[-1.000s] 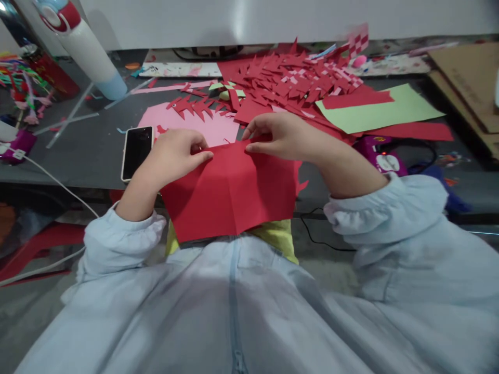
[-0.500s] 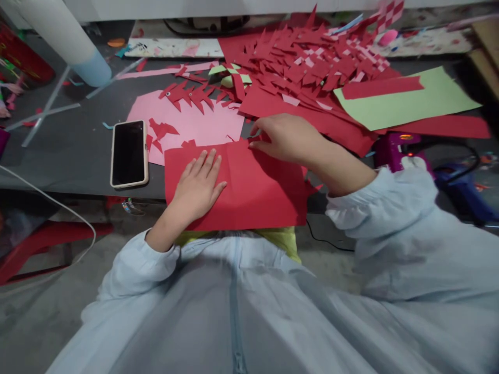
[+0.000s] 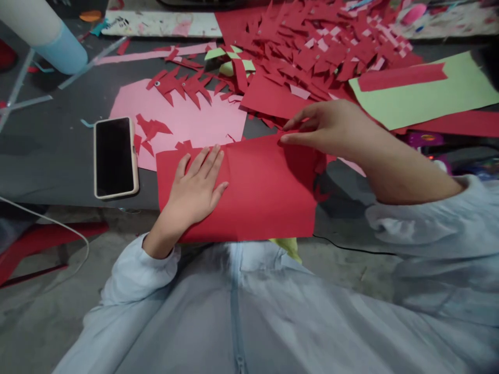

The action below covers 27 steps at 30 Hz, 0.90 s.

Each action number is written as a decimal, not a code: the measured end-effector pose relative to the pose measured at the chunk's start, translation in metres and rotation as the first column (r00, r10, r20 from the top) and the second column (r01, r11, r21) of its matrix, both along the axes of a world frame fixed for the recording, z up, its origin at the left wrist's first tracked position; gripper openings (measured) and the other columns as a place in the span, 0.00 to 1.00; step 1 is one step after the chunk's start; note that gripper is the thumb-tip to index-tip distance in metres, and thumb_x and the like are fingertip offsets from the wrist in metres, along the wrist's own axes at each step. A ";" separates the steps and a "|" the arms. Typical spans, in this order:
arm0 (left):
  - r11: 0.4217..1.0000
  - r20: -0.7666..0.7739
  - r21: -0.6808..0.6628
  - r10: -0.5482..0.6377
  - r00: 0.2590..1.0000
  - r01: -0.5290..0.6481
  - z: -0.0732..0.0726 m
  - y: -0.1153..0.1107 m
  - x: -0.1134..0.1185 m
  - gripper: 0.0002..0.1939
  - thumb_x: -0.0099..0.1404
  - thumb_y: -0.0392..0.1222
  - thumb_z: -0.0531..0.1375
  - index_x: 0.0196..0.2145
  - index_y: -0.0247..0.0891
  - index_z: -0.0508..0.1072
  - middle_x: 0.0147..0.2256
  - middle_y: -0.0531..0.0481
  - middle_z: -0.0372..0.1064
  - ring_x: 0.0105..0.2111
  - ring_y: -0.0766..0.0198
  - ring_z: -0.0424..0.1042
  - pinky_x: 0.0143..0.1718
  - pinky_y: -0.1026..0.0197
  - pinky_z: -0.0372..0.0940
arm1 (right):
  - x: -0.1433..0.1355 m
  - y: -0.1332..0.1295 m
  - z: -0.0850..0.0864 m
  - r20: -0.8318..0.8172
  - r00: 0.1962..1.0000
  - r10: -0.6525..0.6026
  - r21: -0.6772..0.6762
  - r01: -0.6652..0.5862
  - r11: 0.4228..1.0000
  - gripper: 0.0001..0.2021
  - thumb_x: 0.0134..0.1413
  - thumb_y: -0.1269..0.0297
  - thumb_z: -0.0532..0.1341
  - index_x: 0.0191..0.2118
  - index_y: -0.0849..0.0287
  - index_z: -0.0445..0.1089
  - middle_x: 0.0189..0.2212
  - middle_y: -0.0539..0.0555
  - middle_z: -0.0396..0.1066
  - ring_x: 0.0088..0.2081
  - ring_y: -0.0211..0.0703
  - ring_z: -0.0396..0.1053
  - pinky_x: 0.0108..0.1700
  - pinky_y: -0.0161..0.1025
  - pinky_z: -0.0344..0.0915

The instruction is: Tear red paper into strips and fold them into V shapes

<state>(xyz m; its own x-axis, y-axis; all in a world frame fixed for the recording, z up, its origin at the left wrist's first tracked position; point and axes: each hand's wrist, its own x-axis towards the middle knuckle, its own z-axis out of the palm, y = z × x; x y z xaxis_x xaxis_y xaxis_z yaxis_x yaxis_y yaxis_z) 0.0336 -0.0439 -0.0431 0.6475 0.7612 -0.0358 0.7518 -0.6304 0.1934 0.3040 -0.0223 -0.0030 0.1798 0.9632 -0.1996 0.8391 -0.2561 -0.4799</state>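
Observation:
A sheet of red paper (image 3: pixel 257 192) lies at the table's front edge, with a faint crease near its middle. My left hand (image 3: pixel 197 189) rests flat on its left half, fingers stretched out. At the far edge, right of the crease, my right hand (image 3: pixel 323 124) pinches the paper between thumb and fingers; that part is slightly raised. Beyond the sheet is pink paper (image 3: pixel 187 117) with red fish-like cut-outs (image 3: pixel 167 84) on it, one showing a small eye. A red scrap (image 3: pixel 150 127) lies near its left side.
A phone (image 3: pixel 115 158) lies left of the red sheet. Behind is a heap of red cut pieces (image 3: pixel 312 47), some with pink checks. Green paper (image 3: pixel 421 101) lies at the right. A white and blue bottle (image 3: pixel 62 47) stands at the back left. A cable (image 3: pixel 351 249) hangs below the table.
My right hand has moved right along the far edge of the red paper, still pinching there. My left hand stays flat on the sheet. The view has shifted slightly.

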 end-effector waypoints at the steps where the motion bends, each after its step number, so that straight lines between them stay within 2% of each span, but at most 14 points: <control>1: 1.000 0.013 -0.004 -0.009 1.000 0.009 -0.001 0.000 -0.001 0.31 0.73 0.46 0.46 0.69 0.33 0.50 0.70 0.40 0.47 0.69 0.50 0.49 0.68 0.43 0.41 | -0.001 0.000 0.001 -0.044 0.997 -0.057 -0.024 0.056 0.998 0.11 0.44 0.62 0.72 0.35 0.61 0.78 0.22 0.51 0.72 0.24 0.37 0.65 0.26 0.35 0.54; 3: 1.000 0.028 -0.013 -0.016 0.999 0.017 -0.002 0.001 -0.001 0.31 0.73 0.46 0.46 0.69 0.33 0.50 0.69 0.40 0.48 0.69 0.51 0.49 0.68 0.44 0.41 | -0.002 -0.001 0.003 -0.134 0.976 -0.172 -0.075 0.163 0.984 0.10 0.44 0.63 0.72 0.34 0.61 0.77 0.17 0.47 0.68 0.20 0.34 0.61 0.22 0.34 0.51; 6: 1.000 0.026 -0.022 -0.015 1.000 0.016 -0.002 0.003 -0.002 0.31 0.73 0.47 0.45 0.70 0.33 0.49 0.70 0.41 0.47 0.69 0.50 0.49 0.67 0.43 0.43 | -0.003 -0.001 0.002 -0.223 0.927 -0.302 -0.137 0.277 0.951 0.07 0.46 0.68 0.70 0.33 0.62 0.75 0.16 0.46 0.68 0.18 0.33 0.61 0.20 0.32 0.51; 9: 1.000 0.023 -0.025 -0.015 1.000 0.015 -0.003 0.004 -0.002 0.32 0.73 0.48 0.45 0.70 0.32 0.49 0.70 0.42 0.46 0.69 0.50 0.49 0.67 0.43 0.43 | 0.000 -0.002 -0.003 -0.176 0.947 -0.269 -0.136 0.248 0.959 0.06 0.49 0.69 0.68 0.35 0.61 0.74 0.17 0.46 0.69 0.18 0.33 0.60 0.20 0.32 0.51; 12: 1.000 0.034 -0.022 -0.013 0.999 0.014 -0.004 0.003 -0.003 0.32 0.72 0.49 0.45 0.70 0.34 0.49 0.70 0.42 0.47 0.69 0.50 0.50 0.67 0.43 0.44 | 0.004 -0.003 -0.009 -0.053 0.986 -0.155 -0.046 0.153 0.987 0.07 0.48 0.69 0.69 0.34 0.60 0.73 0.20 0.47 0.70 0.20 0.33 0.60 0.24 0.33 0.51; 15: 1.000 0.049 -0.013 -0.012 0.999 0.012 -0.006 0.003 -0.003 0.32 0.73 0.48 0.46 0.70 0.35 0.49 0.70 0.43 0.47 0.69 0.50 0.50 0.67 0.44 0.44 | 0.004 -0.007 -0.012 0.032 0.993 -0.115 0.008 0.114 0.993 0.08 0.47 0.69 0.70 0.34 0.60 0.71 0.23 0.48 0.71 0.22 0.32 0.60 0.26 0.34 0.52; 22: 0.999 0.075 0.022 -0.030 0.997 0.029 -0.009 0.003 -0.005 0.32 0.73 0.48 0.45 0.70 0.35 0.47 0.70 0.44 0.47 0.69 0.52 0.50 0.68 0.44 0.44 | -0.001 -0.016 -0.002 -0.153 0.939 -0.307 -0.066 0.300 0.952 0.13 0.50 0.68 0.68 0.42 0.57 0.68 0.16 0.42 0.66 0.14 0.34 0.61 0.21 0.33 0.53; 27: 0.998 0.083 0.041 -0.059 0.995 0.056 -0.010 0.004 -0.006 0.32 0.73 0.48 0.45 0.70 0.32 0.48 0.70 0.42 0.47 0.70 0.53 0.47 0.70 0.45 0.38 | -0.001 -0.028 -0.003 -0.284 0.868 -0.407 -0.078 0.403 0.912 0.15 0.46 0.72 0.70 0.40 0.57 0.68 0.14 0.42 0.62 0.16 0.35 0.61 0.22 0.34 0.54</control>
<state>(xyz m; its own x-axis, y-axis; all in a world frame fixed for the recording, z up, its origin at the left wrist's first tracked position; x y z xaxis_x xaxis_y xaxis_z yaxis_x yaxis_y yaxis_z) 0.0280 -0.0394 -0.0535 0.6896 0.7225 0.0491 0.6962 -0.6801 0.2295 0.3031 -0.0499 -0.0057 0.4860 0.8146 -0.3166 0.4859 -0.5529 -0.6769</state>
